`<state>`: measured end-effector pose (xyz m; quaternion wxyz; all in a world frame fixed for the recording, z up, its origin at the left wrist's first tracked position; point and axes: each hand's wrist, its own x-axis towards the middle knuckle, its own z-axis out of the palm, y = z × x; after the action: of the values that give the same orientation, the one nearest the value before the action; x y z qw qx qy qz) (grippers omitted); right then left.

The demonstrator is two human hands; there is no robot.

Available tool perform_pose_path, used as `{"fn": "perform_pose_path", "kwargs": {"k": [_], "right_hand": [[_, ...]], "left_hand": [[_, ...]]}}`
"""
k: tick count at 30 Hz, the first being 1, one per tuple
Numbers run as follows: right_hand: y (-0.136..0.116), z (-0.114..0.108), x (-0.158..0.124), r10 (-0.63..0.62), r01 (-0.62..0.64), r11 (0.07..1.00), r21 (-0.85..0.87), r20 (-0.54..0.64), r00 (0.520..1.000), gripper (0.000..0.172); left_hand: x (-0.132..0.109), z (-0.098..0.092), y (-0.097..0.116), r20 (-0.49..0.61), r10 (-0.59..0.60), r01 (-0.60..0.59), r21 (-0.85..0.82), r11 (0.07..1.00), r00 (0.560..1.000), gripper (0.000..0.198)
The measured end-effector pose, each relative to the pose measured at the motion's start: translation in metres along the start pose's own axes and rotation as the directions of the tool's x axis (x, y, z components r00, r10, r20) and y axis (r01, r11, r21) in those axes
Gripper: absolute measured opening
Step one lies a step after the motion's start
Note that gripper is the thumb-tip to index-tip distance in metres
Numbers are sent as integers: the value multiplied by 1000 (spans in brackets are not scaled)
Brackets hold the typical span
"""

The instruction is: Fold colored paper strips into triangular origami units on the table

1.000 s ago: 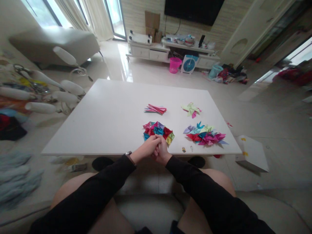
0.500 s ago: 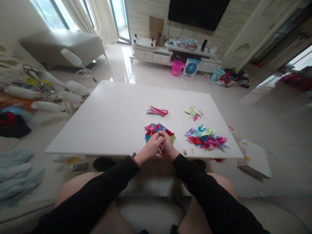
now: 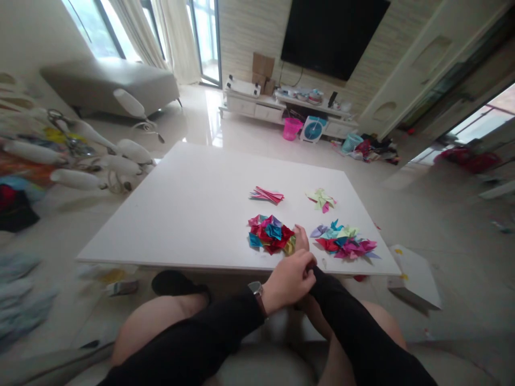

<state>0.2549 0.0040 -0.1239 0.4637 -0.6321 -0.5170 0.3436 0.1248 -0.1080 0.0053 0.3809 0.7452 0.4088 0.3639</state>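
My left hand [image 3: 290, 279], with a watch on its wrist, is closed on the black sleeve cuff [image 3: 317, 274] at my right wrist. My right hand [image 3: 301, 239] rises just beyond it, fingers loosely bent and holding nothing that shows; part of it is covered by my left hand. Beside its fingertips lies a pile of shiny folded paper pieces [image 3: 270, 234] in red, blue, pink and gold. To the right is a heap of paper cranes [image 3: 346, 241] in several colours. Farther back are a bundle of pink and red paper strips [image 3: 267, 194] and some pale green folded paper [image 3: 321, 199].
The white table [image 3: 181, 214] spans the space before me. A white box [image 3: 416, 276] stands on the floor at its right. Lamp shades [image 3: 129, 103] hang at the left. Across the room are a pink basket [image 3: 292, 128], a blue fan [image 3: 313, 129] and a television [image 3: 333, 37].
My hands were clasped together over the shiny paper pile. Now they have parted and shifted right, my left hand has taken hold of the right sleeve cuff, and the pile is uncovered.
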Motion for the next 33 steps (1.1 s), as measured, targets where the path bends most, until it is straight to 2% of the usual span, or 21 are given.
{"fn": "perform_pose_path", "kwargs": {"k": [4,8,14,22,28,33], "right_hand": [[8,26,-16,3,-2,999,33,-29,1000,56],[-1,55,-23,-25,26,1000,6,-65,998,58],[-16,101,-26,-158,147,980,-135,-76,985,51],[-35,168,-13,-174,162,975,-153,-69,982,54],[-55,232,-12,-219,220,964,-152,25,975,52],[-76,284,2,-250,264,955,-135,111,962,50]], "left_hand": [[-16,-10,0,126,91,-109,142,984,988,17],[-26,-27,-1,119,112,-133,186,974,987,14],[-30,-50,3,2,148,-147,141,979,989,18],[-28,-88,3,-205,123,-104,101,990,971,17],[-22,-117,-3,-340,53,-41,41,998,939,16],[-15,-141,-11,-438,-43,33,-31,999,898,14]]}}
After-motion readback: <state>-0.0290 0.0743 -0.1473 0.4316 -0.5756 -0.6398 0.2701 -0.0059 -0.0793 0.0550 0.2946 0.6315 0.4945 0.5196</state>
